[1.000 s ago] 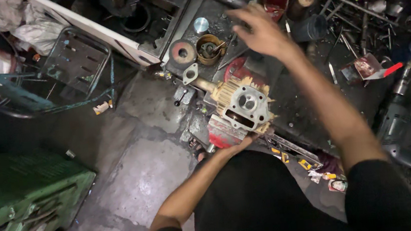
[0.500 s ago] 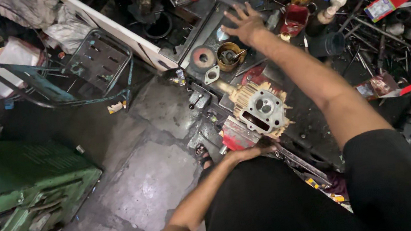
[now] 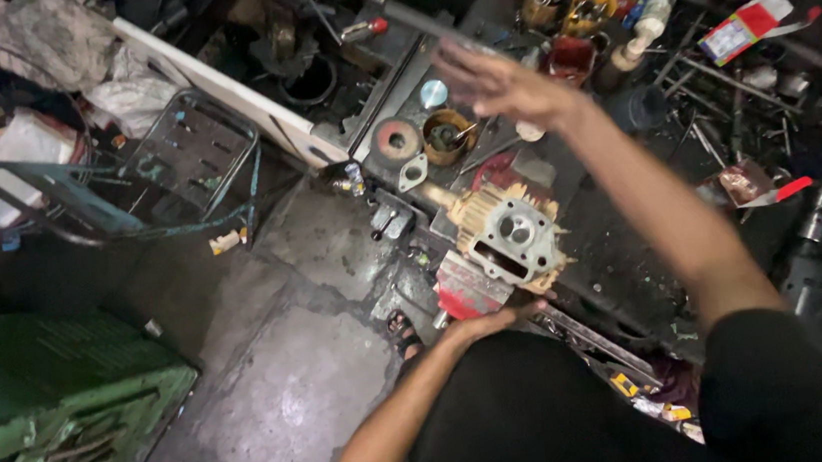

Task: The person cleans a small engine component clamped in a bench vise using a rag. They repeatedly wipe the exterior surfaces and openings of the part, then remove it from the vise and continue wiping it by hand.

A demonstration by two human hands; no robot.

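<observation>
Left hand [image 3: 486, 326] resting open against red vise [image 3: 465, 291] edge; cylinder head [image 3: 514, 236] clamped just beyond it; right hand [image 3: 497, 82] open, fingers spread, hovering farther out above round tin [image 3: 447, 137].

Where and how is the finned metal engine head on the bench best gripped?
Probably by its finned sides, from above: the engine head lies with its flat ported face up, ribbed flanks exposed left and right. The left hand rests at its near edge; the right hand hangs beyond it.
</observation>
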